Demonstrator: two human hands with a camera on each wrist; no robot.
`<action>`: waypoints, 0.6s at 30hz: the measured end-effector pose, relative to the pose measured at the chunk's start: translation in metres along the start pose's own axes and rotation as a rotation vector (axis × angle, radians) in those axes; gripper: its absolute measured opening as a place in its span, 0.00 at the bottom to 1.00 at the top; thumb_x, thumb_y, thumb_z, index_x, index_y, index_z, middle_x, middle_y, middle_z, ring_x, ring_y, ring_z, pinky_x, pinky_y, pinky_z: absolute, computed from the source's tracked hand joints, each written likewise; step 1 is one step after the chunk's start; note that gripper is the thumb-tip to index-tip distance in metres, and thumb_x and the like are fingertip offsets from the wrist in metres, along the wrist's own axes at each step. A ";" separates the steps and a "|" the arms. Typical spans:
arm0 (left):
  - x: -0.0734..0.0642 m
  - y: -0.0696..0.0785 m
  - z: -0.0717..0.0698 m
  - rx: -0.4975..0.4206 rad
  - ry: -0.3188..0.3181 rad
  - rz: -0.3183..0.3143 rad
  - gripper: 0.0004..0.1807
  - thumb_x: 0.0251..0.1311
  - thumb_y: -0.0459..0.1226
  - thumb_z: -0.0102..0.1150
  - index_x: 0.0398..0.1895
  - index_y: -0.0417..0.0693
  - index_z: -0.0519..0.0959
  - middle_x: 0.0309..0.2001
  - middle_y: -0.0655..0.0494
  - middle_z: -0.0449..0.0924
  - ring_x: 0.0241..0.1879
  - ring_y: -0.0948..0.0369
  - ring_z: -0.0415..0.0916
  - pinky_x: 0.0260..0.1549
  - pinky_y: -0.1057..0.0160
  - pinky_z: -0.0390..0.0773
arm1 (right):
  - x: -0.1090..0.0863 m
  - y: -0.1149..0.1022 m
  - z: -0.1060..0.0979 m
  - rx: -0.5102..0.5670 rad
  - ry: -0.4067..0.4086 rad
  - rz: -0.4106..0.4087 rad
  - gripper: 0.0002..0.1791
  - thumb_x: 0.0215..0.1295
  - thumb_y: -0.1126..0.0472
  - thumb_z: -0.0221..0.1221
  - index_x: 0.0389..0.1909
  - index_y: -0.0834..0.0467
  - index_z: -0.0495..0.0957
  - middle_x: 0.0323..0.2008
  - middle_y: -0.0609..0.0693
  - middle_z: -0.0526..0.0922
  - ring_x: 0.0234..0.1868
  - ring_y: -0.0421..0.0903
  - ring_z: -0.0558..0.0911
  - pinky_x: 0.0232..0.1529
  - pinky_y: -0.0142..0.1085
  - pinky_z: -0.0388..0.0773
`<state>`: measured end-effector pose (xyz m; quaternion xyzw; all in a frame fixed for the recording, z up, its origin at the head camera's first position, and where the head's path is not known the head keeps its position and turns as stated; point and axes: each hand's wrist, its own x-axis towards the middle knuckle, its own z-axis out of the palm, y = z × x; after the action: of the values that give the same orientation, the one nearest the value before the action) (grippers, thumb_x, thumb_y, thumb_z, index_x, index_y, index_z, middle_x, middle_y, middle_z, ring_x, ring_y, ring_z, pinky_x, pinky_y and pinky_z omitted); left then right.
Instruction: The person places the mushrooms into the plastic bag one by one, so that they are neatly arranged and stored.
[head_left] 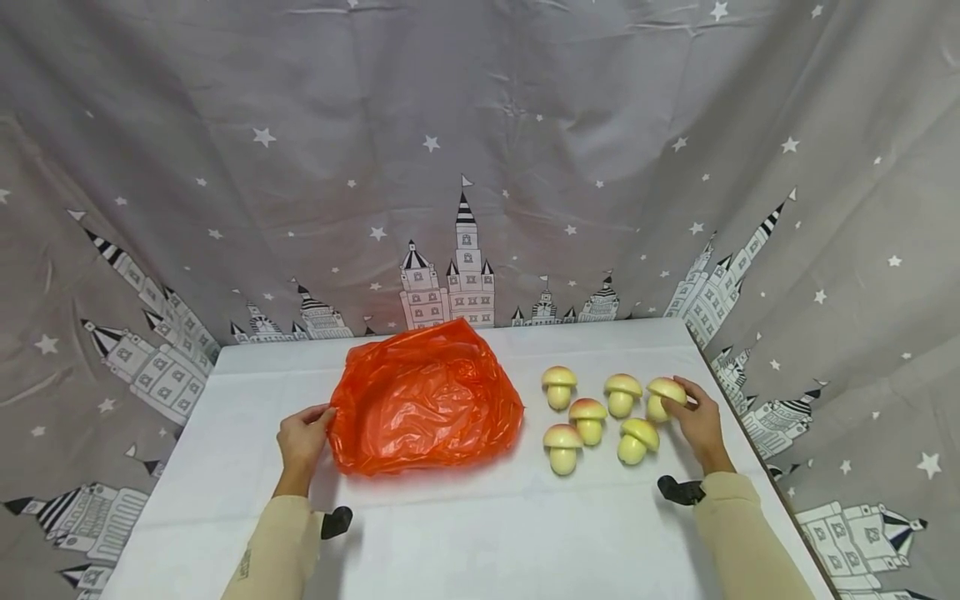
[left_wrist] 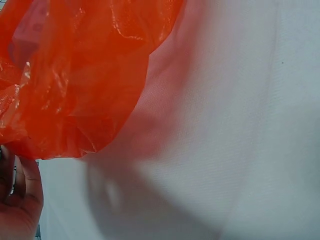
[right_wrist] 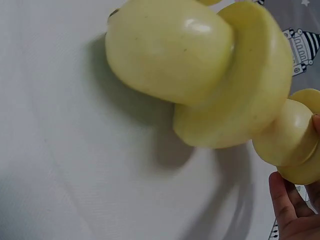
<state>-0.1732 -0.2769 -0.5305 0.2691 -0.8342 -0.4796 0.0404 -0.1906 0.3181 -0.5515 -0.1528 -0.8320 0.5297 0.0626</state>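
Note:
A wide-mouthed orange-red plastic bag [head_left: 427,417] stands on the white table, left of centre. My left hand [head_left: 303,437] pinches its left edge between thumb and fingers; in the left wrist view the hand [left_wrist: 20,195] is partly cut off by the frame. On the right, several yellow toy mushrooms with reddish-tinged caps stand in a group. My right hand [head_left: 701,421] grips the rightmost mushroom [head_left: 663,398] from its right side. Close to the right wrist camera, a nearer mushroom [right_wrist: 170,50] lies tilted, with the held mushroom [right_wrist: 287,135] behind it.
Other mushrooms include one at the back left [head_left: 558,387], one at the front left [head_left: 562,448] and a tilted one [head_left: 636,442]. White cloth covers the table [head_left: 495,542]. A grey curtain [head_left: 360,167] printed with castles and stars hangs around its back and sides.

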 end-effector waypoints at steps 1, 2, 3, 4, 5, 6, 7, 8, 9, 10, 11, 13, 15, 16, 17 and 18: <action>0.000 0.000 0.000 -0.003 0.001 -0.005 0.20 0.69 0.40 0.53 0.55 0.34 0.77 0.53 0.34 0.77 0.51 0.45 0.73 0.52 0.54 0.76 | 0.000 -0.001 0.000 0.005 0.013 0.001 0.29 0.66 0.65 0.59 0.67 0.63 0.65 0.61 0.62 0.70 0.45 0.39 0.71 0.36 0.18 0.69; 0.000 0.000 0.000 -0.007 0.002 -0.009 0.20 0.69 0.40 0.53 0.55 0.34 0.78 0.53 0.34 0.77 0.50 0.46 0.74 0.50 0.57 0.77 | 0.000 -0.003 0.000 0.014 0.023 0.000 0.29 0.65 0.65 0.59 0.67 0.63 0.66 0.60 0.62 0.70 0.44 0.37 0.71 0.36 0.18 0.69; 0.000 0.000 0.001 -0.012 0.003 -0.013 0.20 0.69 0.40 0.53 0.55 0.34 0.78 0.52 0.34 0.78 0.50 0.46 0.75 0.48 0.60 0.78 | 0.001 -0.004 0.000 0.022 0.031 -0.003 0.29 0.65 0.65 0.59 0.67 0.62 0.66 0.60 0.61 0.70 0.44 0.37 0.70 0.36 0.18 0.69; 0.000 0.000 0.001 -0.017 0.005 -0.017 0.19 0.69 0.40 0.54 0.55 0.35 0.78 0.52 0.35 0.78 0.49 0.47 0.75 0.46 0.62 0.79 | 0.001 -0.006 0.000 0.028 0.038 -0.002 0.29 0.65 0.65 0.59 0.67 0.62 0.67 0.60 0.61 0.70 0.43 0.36 0.70 0.36 0.18 0.69; 0.000 0.000 0.001 -0.022 0.009 -0.019 0.19 0.68 0.39 0.54 0.55 0.35 0.78 0.51 0.35 0.78 0.48 0.47 0.76 0.45 0.63 0.79 | 0.001 -0.008 0.001 0.035 0.043 -0.005 0.29 0.65 0.65 0.60 0.66 0.62 0.67 0.59 0.60 0.71 0.43 0.36 0.70 0.36 0.18 0.69; 0.000 0.000 0.001 -0.027 0.008 -0.025 0.19 0.68 0.39 0.54 0.56 0.35 0.78 0.51 0.35 0.78 0.48 0.47 0.76 0.46 0.63 0.79 | 0.001 -0.010 0.001 0.039 0.048 -0.009 0.28 0.64 0.65 0.60 0.66 0.62 0.67 0.59 0.59 0.71 0.43 0.35 0.70 0.36 0.19 0.69; 0.000 0.001 0.001 -0.035 0.006 -0.029 0.19 0.69 0.39 0.54 0.56 0.35 0.77 0.52 0.35 0.78 0.48 0.47 0.76 0.47 0.61 0.79 | 0.002 -0.012 0.001 0.057 0.056 -0.011 0.28 0.64 0.66 0.60 0.66 0.61 0.68 0.58 0.59 0.72 0.42 0.34 0.71 0.36 0.19 0.70; 0.000 0.001 0.001 -0.041 0.005 -0.032 0.20 0.69 0.40 0.54 0.56 0.35 0.77 0.52 0.35 0.78 0.49 0.47 0.76 0.49 0.60 0.78 | 0.002 -0.014 0.002 0.075 0.063 -0.010 0.28 0.64 0.66 0.60 0.66 0.61 0.68 0.58 0.58 0.72 0.41 0.34 0.72 0.36 0.19 0.70; 0.001 0.001 0.001 -0.047 0.001 -0.035 0.20 0.69 0.40 0.54 0.57 0.35 0.77 0.52 0.35 0.78 0.49 0.47 0.76 0.51 0.57 0.77 | 0.003 -0.016 0.002 0.094 0.066 -0.003 0.28 0.64 0.66 0.60 0.66 0.61 0.68 0.57 0.57 0.72 0.41 0.33 0.72 0.37 0.19 0.70; 0.001 0.001 0.001 -0.050 -0.002 -0.037 0.20 0.69 0.40 0.54 0.57 0.35 0.77 0.53 0.35 0.78 0.50 0.47 0.76 0.53 0.55 0.76 | 0.003 -0.018 0.002 0.112 0.069 0.008 0.29 0.64 0.65 0.60 0.66 0.61 0.68 0.57 0.55 0.72 0.40 0.32 0.72 0.37 0.20 0.70; 0.001 0.001 0.002 -0.055 -0.004 -0.036 0.20 0.69 0.41 0.54 0.57 0.35 0.77 0.53 0.35 0.77 0.50 0.46 0.76 0.54 0.54 0.75 | 0.003 -0.021 0.002 0.130 0.068 0.020 0.29 0.64 0.65 0.61 0.66 0.61 0.68 0.56 0.53 0.72 0.40 0.31 0.73 0.38 0.20 0.70; 0.001 0.001 0.002 -0.065 -0.010 -0.038 0.21 0.69 0.41 0.54 0.57 0.35 0.77 0.54 0.35 0.77 0.51 0.47 0.75 0.54 0.54 0.74 | 0.003 -0.026 0.003 0.170 0.061 0.049 0.30 0.64 0.64 0.61 0.67 0.60 0.67 0.55 0.51 0.72 0.41 0.31 0.73 0.40 0.20 0.71; 0.001 0.001 0.002 -0.075 -0.010 -0.033 0.20 0.69 0.41 0.54 0.57 0.36 0.77 0.54 0.35 0.77 0.51 0.47 0.75 0.52 0.59 0.77 | 0.003 -0.031 0.004 0.189 0.042 0.064 0.31 0.64 0.64 0.60 0.68 0.60 0.66 0.55 0.49 0.71 0.43 0.31 0.73 0.42 0.20 0.71; 0.001 0.001 0.001 -0.080 -0.011 -0.029 0.20 0.69 0.40 0.54 0.57 0.36 0.77 0.54 0.35 0.77 0.51 0.47 0.75 0.50 0.61 0.77 | 0.002 -0.034 0.004 0.191 0.031 0.063 0.31 0.64 0.63 0.60 0.68 0.59 0.66 0.55 0.49 0.71 0.44 0.32 0.72 0.43 0.20 0.71; 0.000 0.001 0.001 -0.087 -0.016 -0.032 0.20 0.69 0.40 0.54 0.57 0.36 0.77 0.55 0.35 0.76 0.51 0.48 0.75 0.50 0.62 0.77 | 0.002 -0.037 0.005 0.195 0.020 0.057 0.31 0.64 0.64 0.60 0.68 0.60 0.66 0.55 0.49 0.71 0.45 0.32 0.72 0.44 0.20 0.70; 0.000 0.000 0.001 -0.090 -0.021 -0.035 0.20 0.69 0.41 0.54 0.57 0.36 0.76 0.55 0.36 0.76 0.52 0.48 0.74 0.51 0.62 0.77 | 0.002 -0.040 0.006 0.196 0.012 0.045 0.31 0.64 0.64 0.60 0.68 0.60 0.66 0.55 0.49 0.71 0.45 0.32 0.72 0.44 0.20 0.70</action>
<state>-0.1737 -0.2759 -0.5309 0.2765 -0.8075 -0.5199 0.0354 -0.2015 0.2984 -0.5182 -0.1678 -0.7721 0.6089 0.0703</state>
